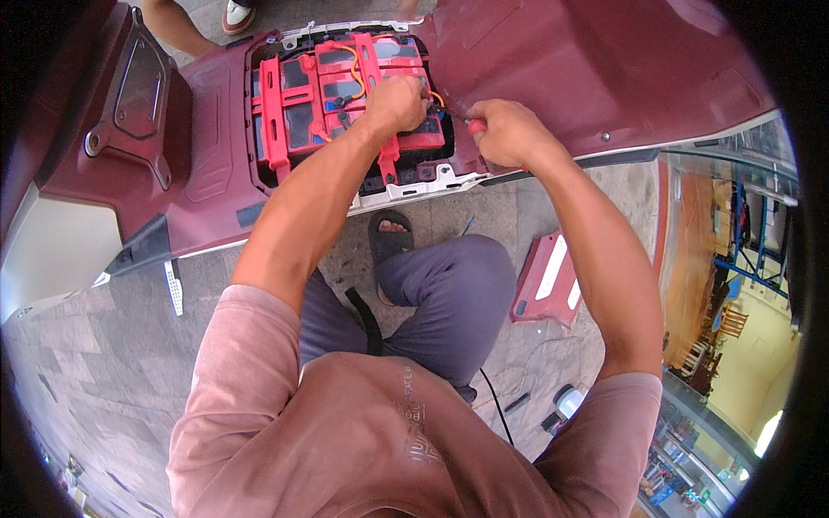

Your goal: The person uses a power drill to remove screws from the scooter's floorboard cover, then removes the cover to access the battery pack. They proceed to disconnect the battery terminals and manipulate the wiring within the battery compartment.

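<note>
Several batteries (298, 125) with red casings sit in the open bay of a maroon vehicle footboard (535, 65). Red brackets (273, 112) cross over them, and orange wires (357, 73) run between the terminals. My left hand (400, 104) is closed over the right side of the batteries, near an orange wire end; what its fingers hold is hidden. In my right hand (509, 131) is a red-handled screwdriver (476, 126). Its thin shaft points left toward my left fingertips, at the bay's right edge. Whether the tip touches a terminal cannot be made out.
Another person's arm (180, 28) and white shoe (238, 15) are beyond the vehicle. A maroon panel (546, 281) lies on the paved floor to the right, near a black cable (496, 401) and a white container (568, 400). A glass display case (691, 457) stands farther right.
</note>
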Demonstrator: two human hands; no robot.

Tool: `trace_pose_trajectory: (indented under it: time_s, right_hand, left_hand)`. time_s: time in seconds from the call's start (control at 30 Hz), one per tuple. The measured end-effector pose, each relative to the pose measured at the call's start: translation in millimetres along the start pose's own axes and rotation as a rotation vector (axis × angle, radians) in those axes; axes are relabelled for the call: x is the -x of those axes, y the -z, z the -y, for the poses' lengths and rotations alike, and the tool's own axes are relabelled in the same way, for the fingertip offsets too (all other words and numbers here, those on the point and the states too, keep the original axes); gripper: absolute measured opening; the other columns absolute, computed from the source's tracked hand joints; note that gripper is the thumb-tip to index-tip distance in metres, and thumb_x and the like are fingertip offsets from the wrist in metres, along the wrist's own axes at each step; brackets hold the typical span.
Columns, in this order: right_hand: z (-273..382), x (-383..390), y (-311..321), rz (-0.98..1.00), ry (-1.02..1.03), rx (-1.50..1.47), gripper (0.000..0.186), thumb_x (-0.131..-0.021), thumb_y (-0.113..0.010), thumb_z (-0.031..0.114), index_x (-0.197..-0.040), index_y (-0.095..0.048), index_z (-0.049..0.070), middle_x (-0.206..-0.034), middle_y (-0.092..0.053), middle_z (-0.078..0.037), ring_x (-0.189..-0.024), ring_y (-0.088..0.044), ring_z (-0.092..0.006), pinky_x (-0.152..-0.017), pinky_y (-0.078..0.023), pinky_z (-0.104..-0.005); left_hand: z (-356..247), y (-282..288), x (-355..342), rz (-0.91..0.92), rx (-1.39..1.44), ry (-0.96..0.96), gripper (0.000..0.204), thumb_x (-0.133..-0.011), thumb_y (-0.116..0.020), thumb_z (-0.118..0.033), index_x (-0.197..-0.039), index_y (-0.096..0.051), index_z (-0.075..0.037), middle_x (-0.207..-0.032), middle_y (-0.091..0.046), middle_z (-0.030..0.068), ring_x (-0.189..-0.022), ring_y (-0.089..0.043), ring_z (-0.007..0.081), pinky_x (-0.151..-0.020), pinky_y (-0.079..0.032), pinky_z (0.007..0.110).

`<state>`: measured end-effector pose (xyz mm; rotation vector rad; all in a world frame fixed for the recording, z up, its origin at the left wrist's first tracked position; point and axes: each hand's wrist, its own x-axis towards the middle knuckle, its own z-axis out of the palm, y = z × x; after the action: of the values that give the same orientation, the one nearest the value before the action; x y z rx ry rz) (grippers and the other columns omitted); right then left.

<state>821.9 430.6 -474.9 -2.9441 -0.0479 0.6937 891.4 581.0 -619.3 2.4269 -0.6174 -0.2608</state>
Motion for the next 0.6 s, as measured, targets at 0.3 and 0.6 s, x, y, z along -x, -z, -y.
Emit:
trace_pose_trajectory:
  time_s: [0.3, 0.6]
  right_hand:
    - [11, 8, 12, -0.046, -0.018, 0.269, 0.031, -0.083, -0.056, 0.012, -0.111, -0.064, 0.006, -0.102, -0.068, -0.021, -0.1, -0.064, -0.0388, -0.087, -0.049, -0.0494]
    - [-5, -5, 21, -0.118, 0.032, 0.031, 0.036, -0.088, -0.057, 0.017, -0.12, -0.061, 0.003, -0.11, -0.065, -0.023, -0.107, -0.06, -0.0401, -0.092, -0.048, -0.0453]
  left_hand:
    - [2, -18, 21, -0.339, 0.021, -0.172, 0.014, -0.083, -0.062, -0.016, -0.086, -0.066, -0.002, -0.086, -0.066, 0.0201, -0.084, -0.063, 0.0406, -0.073, -0.049, 0.051]
    - [4, -8, 12, -0.056, -0.015, -0.175, 0.021, -0.083, -0.062, -0.016, -0.1, -0.067, -0.004, -0.094, -0.065, 0.02, -0.09, -0.064, 0.0398, -0.078, -0.051, 0.05]
